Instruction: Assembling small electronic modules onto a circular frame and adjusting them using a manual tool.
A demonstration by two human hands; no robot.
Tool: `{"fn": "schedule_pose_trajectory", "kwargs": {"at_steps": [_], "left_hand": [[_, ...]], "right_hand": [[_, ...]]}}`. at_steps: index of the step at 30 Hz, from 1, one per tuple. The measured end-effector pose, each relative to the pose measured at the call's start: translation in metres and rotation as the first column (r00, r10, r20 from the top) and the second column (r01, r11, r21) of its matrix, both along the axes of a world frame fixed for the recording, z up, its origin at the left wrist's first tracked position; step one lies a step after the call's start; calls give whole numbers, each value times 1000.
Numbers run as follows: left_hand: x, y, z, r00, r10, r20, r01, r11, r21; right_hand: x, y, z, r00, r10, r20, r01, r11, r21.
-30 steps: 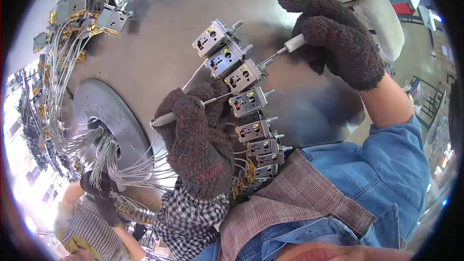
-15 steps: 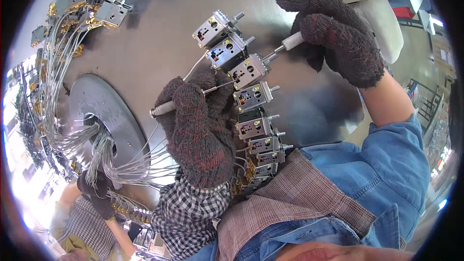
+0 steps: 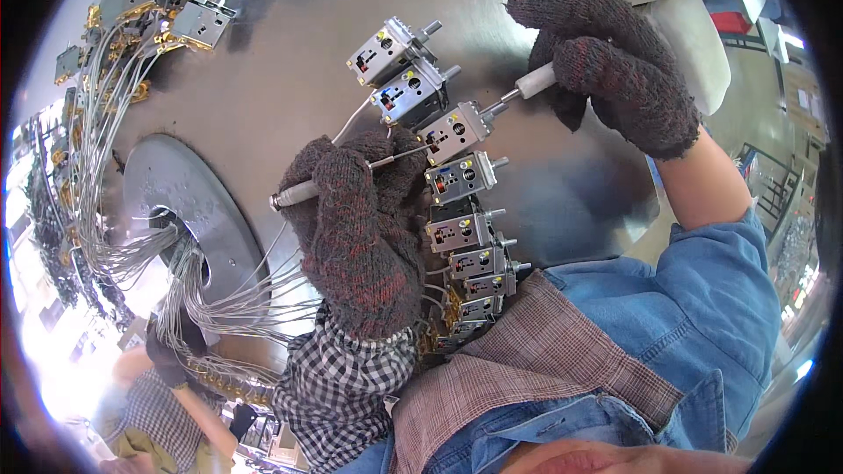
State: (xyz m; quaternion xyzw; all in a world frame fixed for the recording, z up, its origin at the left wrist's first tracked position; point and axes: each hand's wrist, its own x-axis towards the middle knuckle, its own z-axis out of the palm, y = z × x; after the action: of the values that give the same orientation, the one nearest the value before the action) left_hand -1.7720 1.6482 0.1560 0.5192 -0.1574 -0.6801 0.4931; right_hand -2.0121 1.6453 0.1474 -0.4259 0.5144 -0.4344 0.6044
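Boxy silver thermostat unit, protruding shaft

My gloved left hand closes its grip on a thin screwdriver, tip at a small metal switch unit in the row along the round steel bench. My gloved right hand holds a white-handled driver against that unit's shaft side.

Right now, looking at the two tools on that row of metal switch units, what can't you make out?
- Head view: the tip of the left hand's screwdriver, too small where it meets the unit.
- Head view: the right hand glove covers most of the white-handled tool.
- Head view: the lowest units, partly behind the checked sleeve.
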Motion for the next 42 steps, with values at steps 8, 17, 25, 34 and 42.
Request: {"fn": "schedule_pose_trajectory", "kwargs": {"at_steps": [8, 17, 25, 34, 42], "left_hand": [[2, 1, -8, 999, -30, 18, 31, 999, -38], [-3, 0, -2, 982, -60, 180, 63, 998, -8], [-9, -2, 3, 976, -50, 211, 45, 999, 28], [-8, 1, -4, 987, -19, 160, 19, 1000, -1], [-5, 1, -11, 990, -140, 11, 140, 990, -9]], "right_hand": [[-1, 0, -7, 994, 54, 95, -48, 997, -66], [2, 0, -2, 998, -34, 51, 37, 998, -56], [4, 5, 1, 985, -99, -141, 103, 994, 23], [7, 2, -6, 993, -101, -60, 97, 993, -65], [4, 5, -12, 998, -65, -13, 64, 996, -68]]}}
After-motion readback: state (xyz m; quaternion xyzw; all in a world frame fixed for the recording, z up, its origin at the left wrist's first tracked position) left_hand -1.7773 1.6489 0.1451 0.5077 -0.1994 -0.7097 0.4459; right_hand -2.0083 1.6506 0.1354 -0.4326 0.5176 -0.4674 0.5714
